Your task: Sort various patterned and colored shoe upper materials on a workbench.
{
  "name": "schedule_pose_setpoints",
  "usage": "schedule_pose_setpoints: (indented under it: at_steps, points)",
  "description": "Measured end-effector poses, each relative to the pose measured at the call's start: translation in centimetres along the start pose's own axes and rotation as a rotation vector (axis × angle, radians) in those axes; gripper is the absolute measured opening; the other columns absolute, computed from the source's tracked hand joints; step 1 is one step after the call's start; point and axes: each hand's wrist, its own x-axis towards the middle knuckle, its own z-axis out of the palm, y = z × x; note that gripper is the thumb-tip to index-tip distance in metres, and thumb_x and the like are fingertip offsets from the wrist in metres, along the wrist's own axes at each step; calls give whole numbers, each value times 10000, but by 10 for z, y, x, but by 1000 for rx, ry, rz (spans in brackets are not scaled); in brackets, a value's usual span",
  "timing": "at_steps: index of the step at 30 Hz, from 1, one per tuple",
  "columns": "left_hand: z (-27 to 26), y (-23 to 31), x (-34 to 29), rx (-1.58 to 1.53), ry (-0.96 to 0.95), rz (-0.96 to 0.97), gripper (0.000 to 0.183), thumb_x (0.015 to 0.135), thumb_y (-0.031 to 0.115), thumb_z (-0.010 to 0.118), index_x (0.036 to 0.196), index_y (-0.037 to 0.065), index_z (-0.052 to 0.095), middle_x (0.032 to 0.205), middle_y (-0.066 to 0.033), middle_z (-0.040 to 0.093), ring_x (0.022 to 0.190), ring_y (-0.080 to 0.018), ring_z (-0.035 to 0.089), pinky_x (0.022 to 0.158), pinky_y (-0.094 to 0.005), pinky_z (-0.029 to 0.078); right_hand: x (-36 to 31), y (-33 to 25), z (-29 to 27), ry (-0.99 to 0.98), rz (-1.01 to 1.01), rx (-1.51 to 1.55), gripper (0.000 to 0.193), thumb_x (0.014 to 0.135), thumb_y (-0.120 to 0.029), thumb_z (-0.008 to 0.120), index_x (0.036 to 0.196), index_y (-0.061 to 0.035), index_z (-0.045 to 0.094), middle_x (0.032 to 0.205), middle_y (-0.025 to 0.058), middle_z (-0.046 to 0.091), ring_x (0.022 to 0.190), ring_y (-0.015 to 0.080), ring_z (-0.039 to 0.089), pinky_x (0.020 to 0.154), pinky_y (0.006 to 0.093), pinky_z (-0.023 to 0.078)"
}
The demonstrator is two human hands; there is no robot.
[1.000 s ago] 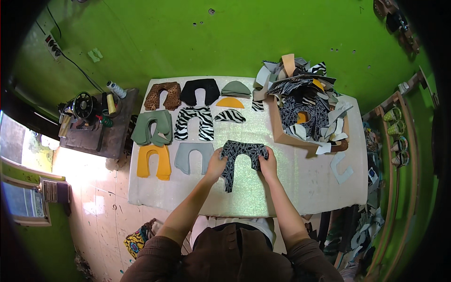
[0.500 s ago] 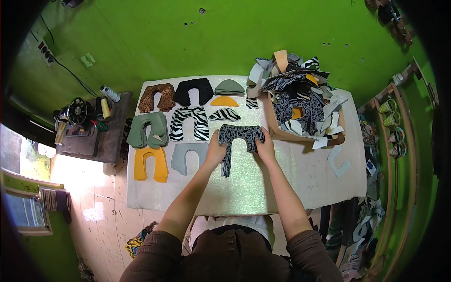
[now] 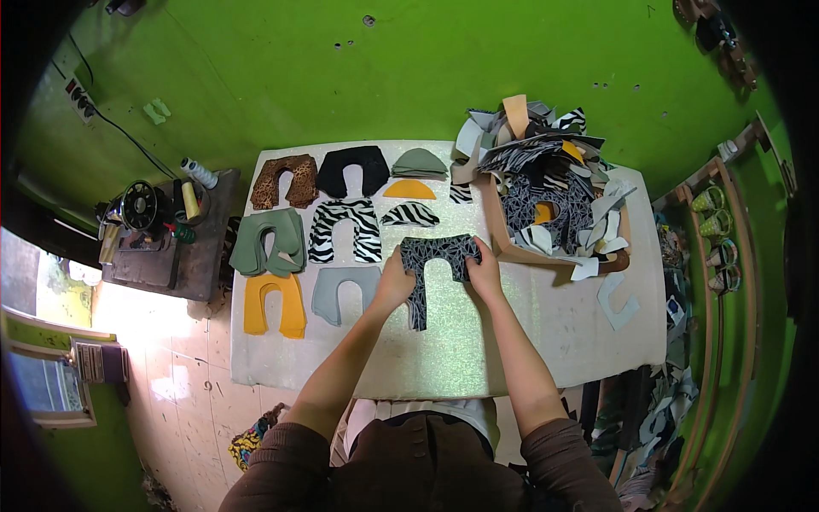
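Observation:
Between my two hands is a U-shaped cut piece (image 3: 438, 247) of black cloth patterned with grey lines, its curve toward the wall. My left hand (image 3: 397, 277) closes on its left side, and my right hand (image 3: 484, 266) grips its right side. Whether it is one layer or several I cannot tell. To the left lie piles of similar U-shaped pieces: grey (image 3: 328, 299), zebra-striped (image 3: 321, 230), yellow (image 3: 253, 311), green (image 3: 247, 243), leopard-print (image 3: 267, 183) and black (image 3: 328, 171). Beyond my hands are half-moon pieces in green (image 3: 418, 164), yellow (image 3: 409, 189) and zebra stripes (image 3: 411, 213).
A cardboard box (image 3: 520, 254) heaped with fabric scraps stands at the table's back right. A grey scrap (image 3: 616, 300) lies beside it. At the left, a sewing machine (image 3: 141, 205) and thread cones (image 3: 199, 173) sit on a dark table. Sandals hang on a wooden rack (image 3: 725, 230) at right.
Both hands keep their hold on the patterned piece. It appears slightly lower in the picture, as do the table and the box.

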Motion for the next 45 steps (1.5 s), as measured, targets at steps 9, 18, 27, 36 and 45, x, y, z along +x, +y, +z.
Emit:
schedule_pose_setpoints:
  at_steps: [9, 18, 27, 36, 45]
  points:
    - [2, 14, -12, 461, -63, 112, 652, 758, 46, 485, 1286, -142, 153, 1288, -325, 251, 1133, -410, 378, 912, -376, 387, -11, -14, 1, 12, -22, -36, 462, 789, -53, 519, 1238, -14, 415, 1142, 174, 478, 1040, 298, 490, 896, 319, 380]
    - [10, 11, -15, 827, -30, 261, 601, 787, 283, 543, 1281, -1, 351, 1394, -178, 215, 1272, -308, 257, 999, -463, 247, -22, -20, -2, 71, -283, -373, 454, 795, -89, 487, 1234, -7, 408, 1249, 182, 399, 1179, 331, 347, 994, 381, 280]
    - [35, -5, -8, 841, 204, 284, 498, 756, 218, 548, 1224, 75, 457, 1297, -219, 346, 1105, -402, 388, 918, -456, 337, -29, -21, 17, -18, -443, -720, 429, 797, -192, 521, 1223, -175, 465, 1321, 140, 355, 1222, 326, 314, 1004, 500, 224]
    - [31, 14, 3, 781, 168, 85, 472, 689, 185, 573, 1157, 147, 517, 1287, -194, 362, 900, -330, 485, 744, -410, 421, -9, -23, 13, -67, -550, -688, 432, 756, -104, 525, 1185, -155, 501, 1294, 126, 383, 1192, 311, 352, 965, 467, 285]
    - [34, -2, 3, 852, 272, 398, 556, 804, 320, 493, 1277, 50, 381, 1369, -151, 291, 1216, -281, 337, 987, -395, 271, -16, -27, 16, -16, -505, -736, 430, 829, -279, 478, 1239, -151, 455, 1347, 107, 341, 1257, 267, 294, 1024, 506, 166]
